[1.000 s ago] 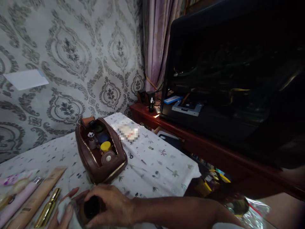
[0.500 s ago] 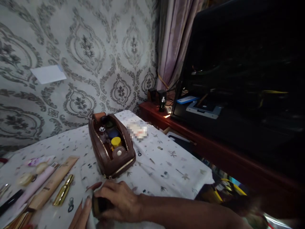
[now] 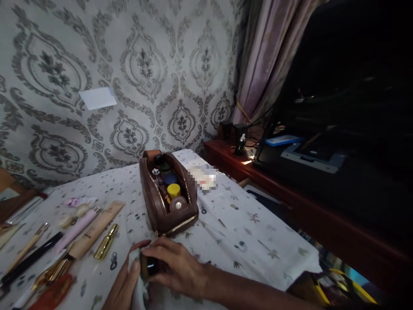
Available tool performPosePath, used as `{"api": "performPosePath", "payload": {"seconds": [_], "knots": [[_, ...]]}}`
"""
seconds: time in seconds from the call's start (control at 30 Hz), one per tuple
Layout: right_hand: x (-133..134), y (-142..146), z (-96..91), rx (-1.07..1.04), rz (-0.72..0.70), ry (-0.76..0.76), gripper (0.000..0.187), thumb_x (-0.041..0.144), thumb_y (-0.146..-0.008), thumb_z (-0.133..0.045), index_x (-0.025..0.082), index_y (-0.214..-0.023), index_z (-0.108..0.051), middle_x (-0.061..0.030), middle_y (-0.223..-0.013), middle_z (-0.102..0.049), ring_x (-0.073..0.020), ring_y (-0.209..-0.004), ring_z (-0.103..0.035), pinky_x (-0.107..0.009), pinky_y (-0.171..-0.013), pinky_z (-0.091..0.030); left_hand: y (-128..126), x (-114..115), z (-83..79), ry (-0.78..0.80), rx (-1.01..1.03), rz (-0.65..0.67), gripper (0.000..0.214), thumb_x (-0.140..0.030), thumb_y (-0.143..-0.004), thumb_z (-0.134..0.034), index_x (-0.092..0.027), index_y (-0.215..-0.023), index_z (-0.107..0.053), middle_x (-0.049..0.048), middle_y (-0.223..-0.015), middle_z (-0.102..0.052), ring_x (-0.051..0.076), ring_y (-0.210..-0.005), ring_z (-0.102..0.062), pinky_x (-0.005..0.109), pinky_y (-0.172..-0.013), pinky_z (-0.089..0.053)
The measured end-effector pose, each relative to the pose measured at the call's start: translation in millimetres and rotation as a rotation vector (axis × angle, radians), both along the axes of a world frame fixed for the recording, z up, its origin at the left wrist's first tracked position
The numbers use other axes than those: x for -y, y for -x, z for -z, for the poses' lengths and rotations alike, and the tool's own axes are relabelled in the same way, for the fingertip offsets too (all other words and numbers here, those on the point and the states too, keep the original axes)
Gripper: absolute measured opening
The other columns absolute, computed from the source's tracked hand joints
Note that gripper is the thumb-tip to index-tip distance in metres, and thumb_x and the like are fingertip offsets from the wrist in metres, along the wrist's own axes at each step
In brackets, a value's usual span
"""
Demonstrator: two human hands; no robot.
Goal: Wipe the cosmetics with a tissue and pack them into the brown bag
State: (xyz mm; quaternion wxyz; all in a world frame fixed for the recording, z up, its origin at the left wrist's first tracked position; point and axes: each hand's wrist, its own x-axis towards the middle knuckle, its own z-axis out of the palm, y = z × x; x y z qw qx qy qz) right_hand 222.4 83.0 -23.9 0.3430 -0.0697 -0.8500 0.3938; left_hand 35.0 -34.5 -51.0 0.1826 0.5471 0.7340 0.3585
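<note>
My right hand (image 3: 176, 269) is closed around a small dark jar (image 3: 149, 267) near the table's front edge. Beside it my left hand (image 3: 124, 286) lies with fingers stretched, touching a white cloth (image 3: 139, 292) under the jar. Just behind them stands an open brown leather pouch (image 3: 167, 198) holding small bottles and a yellow-capped jar (image 3: 173, 190). To the left lie a gold tube (image 3: 106, 242), a tan tube (image 3: 95, 228) and a pink tube (image 3: 77, 228).
A patterned white tablecloth (image 3: 232, 224) covers the table; its right edge drops off near a red wooden shelf (image 3: 290, 202) carrying a large dark screen (image 3: 351, 86). Several more pens and cosmetic sticks lie at the far left (image 3: 29, 258). Wallpapered wall behind.
The view has swung left, so the pouch and tubes sit further right in the picture. My right hand has stayed on the jar, which is now turned on its side against the cloth.
</note>
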Motion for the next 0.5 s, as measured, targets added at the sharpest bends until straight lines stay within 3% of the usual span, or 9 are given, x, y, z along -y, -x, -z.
{"api": "performPosePath", "payload": {"seconds": [0.07,0.17,0.27,0.37,0.5], "knots": [[0.0,-1.8,-2.6,-0.008,-0.019,-0.011,0.051,0.037,-0.094,-0.059,0.020,-0.139,-0.046,-0.0133,-0.125,-0.058,-0.0199,-0.114,-0.059,-0.032,-0.097,-0.050,-5.4,-7.5,-13.2,-0.010,0.065,-0.027,0.052,-0.055,-0.088,-0.043,-0.025,-0.124,-0.066,0.0050,-0.123,-0.071,0.026,-0.133,-0.052,0.040,-0.114,-0.039],[2.3,-2.5,-4.3,-0.024,-0.003,0.002,0.056,0.042,-0.093,-0.059,0.022,-0.142,-0.041,-0.0121,-0.123,-0.059,-0.0209,-0.111,-0.059,-0.033,-0.094,-0.051,-10.7,-12.3,-27.6,-0.031,0.134,-0.051,0.056,-0.062,-0.083,-0.047,-0.026,-0.120,-0.068,0.0062,-0.119,-0.073,0.029,-0.131,-0.054,0.041,-0.111,-0.043],[4.5,-1.4,-2.9,-0.005,0.044,0.053,0.050,0.043,-0.089,-0.064,0.021,-0.131,-0.048,-0.0100,-0.115,-0.063,-0.0212,-0.102,-0.062,-0.033,-0.089,-0.053,-13.2,-13.3,-38.4,-0.052,0.157,-0.031,0.053,-0.063,-0.078,-0.053,-0.027,-0.111,-0.072,0.0064,-0.114,-0.074,0.032,-0.126,-0.058,0.044,-0.109,-0.046],[4.5,0.1,0.0,0.018,0.066,0.039,0.047,0.046,-0.087,-0.066,0.020,-0.123,-0.053,-0.0089,-0.109,-0.065,-0.0206,-0.096,-0.062,-0.031,-0.085,-0.053,-15.4,-14.1,-45.0,-0.055,0.132,-0.049,0.047,-0.061,-0.077,-0.056,-0.028,-0.106,-0.074,0.0062,-0.110,-0.075,0.032,-0.127,-0.057,0.044,-0.107,-0.048],[3.0,1.3,2.8,-0.021,0.085,0.007,0.051,0.050,-0.088,-0.063,0.019,-0.127,-0.052,-0.0100,-0.107,-0.065,-0.0205,-0.095,-0.063,-0.030,-0.083,-0.054,-19.9,-15.6,-44.6,-0.049,0.132,-0.113,0.044,-0.063,-0.076,-0.055,-0.031,-0.101,-0.074,0.0056,-0.096,-0.077,0.033,-0.125,-0.058,0.043,-0.102,-0.051]]}}
